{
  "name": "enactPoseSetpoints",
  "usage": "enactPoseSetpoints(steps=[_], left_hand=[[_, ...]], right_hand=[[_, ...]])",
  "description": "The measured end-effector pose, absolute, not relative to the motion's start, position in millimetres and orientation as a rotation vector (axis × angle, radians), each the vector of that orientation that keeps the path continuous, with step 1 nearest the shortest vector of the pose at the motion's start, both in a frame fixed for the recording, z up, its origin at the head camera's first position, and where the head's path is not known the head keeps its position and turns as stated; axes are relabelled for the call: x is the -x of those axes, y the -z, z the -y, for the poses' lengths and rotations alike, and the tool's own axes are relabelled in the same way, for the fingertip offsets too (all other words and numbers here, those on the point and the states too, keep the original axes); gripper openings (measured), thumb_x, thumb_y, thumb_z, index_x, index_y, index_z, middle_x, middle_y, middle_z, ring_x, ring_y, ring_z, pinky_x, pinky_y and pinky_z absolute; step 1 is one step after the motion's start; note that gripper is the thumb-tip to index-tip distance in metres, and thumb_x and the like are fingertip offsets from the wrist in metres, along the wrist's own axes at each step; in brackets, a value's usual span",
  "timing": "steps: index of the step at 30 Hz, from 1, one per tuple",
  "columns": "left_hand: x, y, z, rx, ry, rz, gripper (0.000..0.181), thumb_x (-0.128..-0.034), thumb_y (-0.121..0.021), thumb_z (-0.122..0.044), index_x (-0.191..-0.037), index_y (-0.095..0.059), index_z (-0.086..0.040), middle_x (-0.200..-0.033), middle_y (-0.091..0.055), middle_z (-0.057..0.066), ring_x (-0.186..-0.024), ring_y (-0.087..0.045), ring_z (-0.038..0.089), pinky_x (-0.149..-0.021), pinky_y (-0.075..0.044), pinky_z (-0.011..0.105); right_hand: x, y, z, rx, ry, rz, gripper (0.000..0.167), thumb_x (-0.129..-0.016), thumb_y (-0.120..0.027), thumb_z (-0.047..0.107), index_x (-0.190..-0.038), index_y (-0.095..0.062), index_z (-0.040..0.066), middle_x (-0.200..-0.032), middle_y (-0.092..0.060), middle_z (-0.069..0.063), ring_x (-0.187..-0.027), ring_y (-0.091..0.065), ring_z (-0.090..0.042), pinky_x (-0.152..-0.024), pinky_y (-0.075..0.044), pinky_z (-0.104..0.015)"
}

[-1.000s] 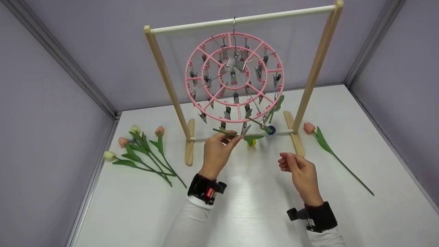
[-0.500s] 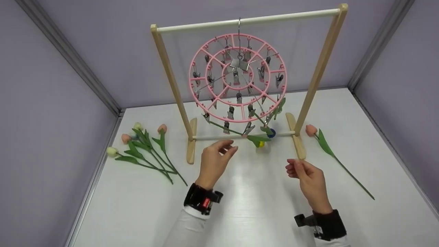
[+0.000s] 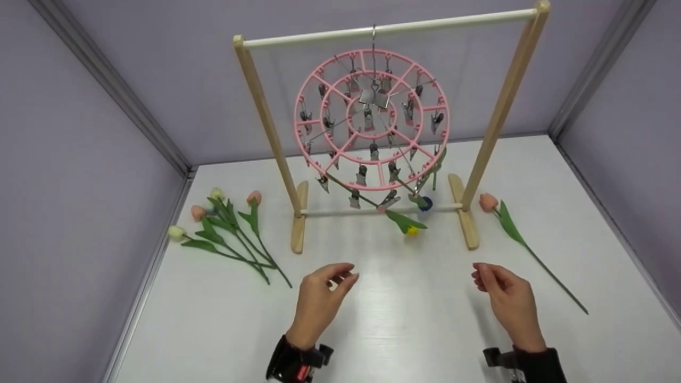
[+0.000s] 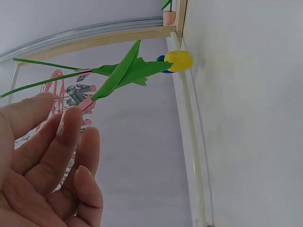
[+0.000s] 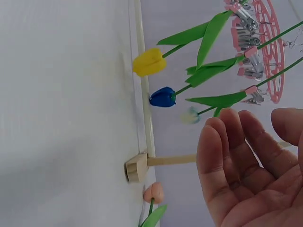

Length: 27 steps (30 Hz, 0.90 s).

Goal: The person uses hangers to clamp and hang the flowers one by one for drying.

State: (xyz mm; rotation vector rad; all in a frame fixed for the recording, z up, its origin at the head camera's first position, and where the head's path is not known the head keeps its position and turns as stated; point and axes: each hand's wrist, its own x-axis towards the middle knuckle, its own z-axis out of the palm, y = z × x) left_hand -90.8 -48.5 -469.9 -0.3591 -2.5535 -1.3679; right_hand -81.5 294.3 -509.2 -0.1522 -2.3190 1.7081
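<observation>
My left hand [image 3: 319, 306] hovers over the white table in front of the rack, fingers loosely curved and holding nothing. Likewise bare, my right hand [image 3: 512, 306] is nearer the right side, its fingers loosely bent. A round pink clip hanger [image 3: 381, 175] hangs from the rack's top bar. From its front clips dangle a yellow tulip [image 5: 150, 62], a blue tulip [image 5: 163, 97] and a pale blue-white tulip [image 5: 190, 116], heads down. In the head view the yellow tulip's green leaf [image 3: 404, 219] covers part of its flower.
Several loose tulips [image 3: 234, 229], white and pink, lie at the left of the table. One pink tulip [image 3: 488, 202] with a long stem lies on the right. The wooden rack [image 3: 266, 119] stands on two feet, with a low crossbar [image 3: 340, 212] between them.
My left hand has let go of the yellow tulip's stem by the clip and drawn back toward me. My right hand has also moved back and to the right. The tulip now hangs lower.
</observation>
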Motion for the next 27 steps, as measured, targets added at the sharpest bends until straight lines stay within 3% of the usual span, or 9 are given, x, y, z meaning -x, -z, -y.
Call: enactPoseSetpoints(steps=[7, 11, 13, 16, 20, 24, 27], left_hand=[[71.9, 472.4, 45.4, 0.425, 1.373, 2.617, 0.018, -0.0929, -0.072, -0.027, -0.105, -0.075, -0.014, -0.093, -0.072, -0.008, -0.081, -0.064, 0.004, -0.07, -0.054, 0.029], [61.1, 477.3, 38.0, 0.515, 1.401, 2.639, 0.014, -0.0937, -0.071, -0.027, -0.102, -0.076, -0.017, -0.094, -0.072, -0.009, -0.081, -0.064, 0.001, -0.069, -0.052, 0.027], [55.9, 479.8, 32.8, 0.574, 1.409, 2.634, 0.012, -0.094, -0.071, -0.027, -0.1, -0.076, -0.018, -0.092, -0.071, -0.011, -0.08, -0.063, 0.0, -0.068, -0.051, 0.025], [48.2, 484.1, 24.5, 0.667, 1.422, 2.632, 0.011, -0.0939, -0.071, -0.026, -0.099, -0.076, -0.019, -0.089, -0.069, -0.014, -0.079, -0.062, -0.002, -0.066, -0.05, 0.021], [39.1, 489.8, 16.5, 0.759, 1.475, 2.651, 0.009, -0.0935, -0.071, -0.025, -0.098, -0.077, -0.02, -0.089, -0.069, -0.017, -0.08, -0.061, -0.004, -0.067, -0.049, 0.019], [35.9, 491.0, 12.5, 0.832, 1.463, 2.64, 0.008, -0.0939, -0.071, -0.023, -0.098, -0.076, -0.02, -0.091, -0.07, -0.017, -0.081, -0.061, -0.005, -0.071, -0.051, 0.019], [32.5, 491.3, 14.9, 0.851, 1.427, 2.615, 0.008, -0.0947, -0.07, -0.023, -0.099, -0.076, -0.02, -0.091, -0.07, -0.016, -0.081, -0.061, -0.005, -0.073, -0.051, 0.02]], right_hand=[[78.7, 513.0, -321.5, 0.228, -1.484, 2.427, 0.029, -0.101, -0.06, 0.022, -0.113, -0.071, -0.003, -0.095, -0.073, -0.015, -0.08, -0.068, -0.008, -0.07, -0.054, -0.016], [80.9, 514.1, -346.4, 0.249, -1.188, 2.527, 0.025, -0.099, -0.063, 0.021, -0.111, -0.073, 0.001, -0.096, -0.073, -0.015, -0.076, -0.058, 0.009, -0.064, -0.047, -0.009], [84.2, 512.2, -361.2, 0.25, -1.043, 2.552, 0.023, -0.098, -0.064, 0.018, -0.11, -0.073, 0.001, -0.096, -0.073, -0.015, -0.076, -0.055, 0.011, -0.062, -0.043, -0.007], [90.9, 509.3, -380.9, 0.233, -0.9, 2.583, 0.02, -0.096, -0.066, 0.013, -0.107, -0.073, -0.002, -0.092, -0.072, -0.018, -0.075, -0.061, -0.005, -0.059, -0.041, -0.013], [101.3, 511.9, -400.1, 0.194, -0.784, 2.694, 0.02, -0.093, -0.066, 0.007, -0.104, -0.07, -0.009, -0.089, -0.068, -0.024, -0.076, -0.064, -0.037, -0.058, -0.045, -0.032], [114.5, 516.5, -414.0, 0.186, -0.688, 2.825, 0.023, -0.09, -0.067, 0.004, -0.101, -0.067, -0.016, -0.088, -0.066, -0.03, -0.076, -0.062, -0.045, -0.058, -0.049, -0.048], [125.5, 520.3, -417.4, 0.16, -0.611, 2.888, 0.024, -0.088, -0.069, 0.004, -0.096, -0.065, -0.019, -0.084, -0.064, -0.032, -0.071, -0.061, -0.047, -0.058, -0.05, -0.053]])
